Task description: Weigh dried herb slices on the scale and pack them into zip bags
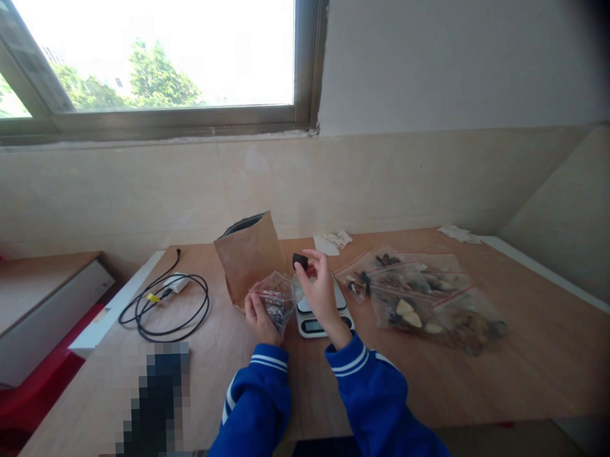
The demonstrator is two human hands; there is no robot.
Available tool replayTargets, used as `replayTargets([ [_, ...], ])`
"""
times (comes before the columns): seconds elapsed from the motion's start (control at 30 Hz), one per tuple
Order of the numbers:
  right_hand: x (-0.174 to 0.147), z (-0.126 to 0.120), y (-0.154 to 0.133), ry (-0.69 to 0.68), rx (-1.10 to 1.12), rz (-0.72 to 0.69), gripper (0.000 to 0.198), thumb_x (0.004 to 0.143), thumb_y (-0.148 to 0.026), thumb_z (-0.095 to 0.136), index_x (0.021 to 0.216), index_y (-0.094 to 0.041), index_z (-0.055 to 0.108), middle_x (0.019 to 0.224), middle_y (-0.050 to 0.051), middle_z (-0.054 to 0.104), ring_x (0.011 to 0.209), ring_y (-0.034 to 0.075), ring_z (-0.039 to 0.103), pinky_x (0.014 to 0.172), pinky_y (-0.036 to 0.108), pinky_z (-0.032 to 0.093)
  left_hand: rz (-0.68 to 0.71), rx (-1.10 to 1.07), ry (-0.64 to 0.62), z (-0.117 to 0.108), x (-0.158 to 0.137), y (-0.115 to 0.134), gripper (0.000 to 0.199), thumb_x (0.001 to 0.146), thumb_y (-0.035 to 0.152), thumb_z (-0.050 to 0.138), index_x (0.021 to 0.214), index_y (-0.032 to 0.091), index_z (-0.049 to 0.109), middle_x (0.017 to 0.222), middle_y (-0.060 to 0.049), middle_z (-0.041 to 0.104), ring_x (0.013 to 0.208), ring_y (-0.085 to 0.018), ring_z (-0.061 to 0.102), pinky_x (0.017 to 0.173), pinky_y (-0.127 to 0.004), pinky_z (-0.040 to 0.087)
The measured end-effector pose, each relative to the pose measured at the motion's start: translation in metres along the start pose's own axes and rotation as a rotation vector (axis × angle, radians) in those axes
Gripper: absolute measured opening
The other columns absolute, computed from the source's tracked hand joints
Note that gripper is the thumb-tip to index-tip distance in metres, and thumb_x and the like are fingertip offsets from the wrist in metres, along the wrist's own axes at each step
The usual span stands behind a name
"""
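Note:
My left hand is closed on a clear zip bag with a red seal line and dark contents. Between the thumb and fingers of my right hand is a small black chunk, too small to identify. That hand is raised above a white kitchen scale and covers part of its plate. Just behind the zip bag stands a brown paper bag, upright with its top open.
Several clear zip bags of dried pieces lie overlapping to the right. At the left are a coiled black cable with a white adapter and a pixelated dark object. Crumpled tissue lies by the wall.

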State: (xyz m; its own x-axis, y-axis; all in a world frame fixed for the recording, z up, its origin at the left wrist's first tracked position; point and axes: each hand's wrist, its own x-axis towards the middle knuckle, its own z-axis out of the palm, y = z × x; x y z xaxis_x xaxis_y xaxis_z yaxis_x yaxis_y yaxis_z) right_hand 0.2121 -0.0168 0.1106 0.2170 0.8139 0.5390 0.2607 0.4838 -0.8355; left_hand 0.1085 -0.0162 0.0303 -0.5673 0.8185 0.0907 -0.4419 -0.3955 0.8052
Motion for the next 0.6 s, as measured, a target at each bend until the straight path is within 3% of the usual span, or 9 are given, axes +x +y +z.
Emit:
replayTargets([
  [0.13, 0.003, -0.011, 0.007, -0.22, -0.128, -0.18, 0.026, 0.091, -0.034, 0.046, 0.105, -0.022, 0.064, 0.103, 0.007, 0.064, 0.098, 0.019, 0.058, 0.089, 0.034, 0.045, 0.008, -0.025, 0.031, 0.0, 0.001, 0.001, 0.038, 0.079, 0.049, 0.058, 0.099, 0.017, 0.062, 0.095, -0.007, 0.068, 0.084, -0.018, 0.065, 0.077, -0.033, 0.052],
  [0.27, 0.011, -0.036, 0.049, -0.074, -0.305, -0.074, 0.029, 0.091, -0.024, 0.04, 0.106, -0.02, 0.063, 0.106, 0.01, 0.063, 0.104, 0.021, 0.056, 0.094, 0.038, 0.042, -0.03, -0.015, 0.027, -0.001, 0.003, 0.0, 0.043, 0.078, 0.052, 0.058, 0.103, 0.017, 0.061, 0.096, -0.009, 0.068, 0.081, -0.019, 0.066, 0.075, -0.035, 0.053],
  [0.43, 0.013, -0.056, 0.105, -0.093, -0.395, 0.025, 0.018, 0.075, -0.011, 0.052, 0.082, -0.016, 0.068, 0.09, 0.012, 0.066, 0.093, 0.026, 0.059, 0.091, 0.045, 0.044, -0.023, -0.035, -0.009, -0.001, 0.002, 0.0, 0.041, 0.079, 0.05, 0.058, 0.103, 0.017, 0.061, 0.101, -0.009, 0.068, 0.088, -0.02, 0.065, 0.079, -0.035, 0.052],
  [0.6, 0.017, -0.061, 0.103, -0.091, -0.3, 0.013, 0.018, 0.08, -0.019, 0.05, 0.085, -0.016, 0.067, 0.088, 0.009, 0.069, 0.084, 0.021, 0.064, 0.082, 0.039, 0.05, -0.033, -0.029, 0.006, -0.002, 0.003, 0.0, 0.041, 0.078, 0.051, 0.059, 0.101, 0.017, 0.062, 0.099, -0.008, 0.068, 0.086, -0.02, 0.066, 0.077, -0.035, 0.053],
])
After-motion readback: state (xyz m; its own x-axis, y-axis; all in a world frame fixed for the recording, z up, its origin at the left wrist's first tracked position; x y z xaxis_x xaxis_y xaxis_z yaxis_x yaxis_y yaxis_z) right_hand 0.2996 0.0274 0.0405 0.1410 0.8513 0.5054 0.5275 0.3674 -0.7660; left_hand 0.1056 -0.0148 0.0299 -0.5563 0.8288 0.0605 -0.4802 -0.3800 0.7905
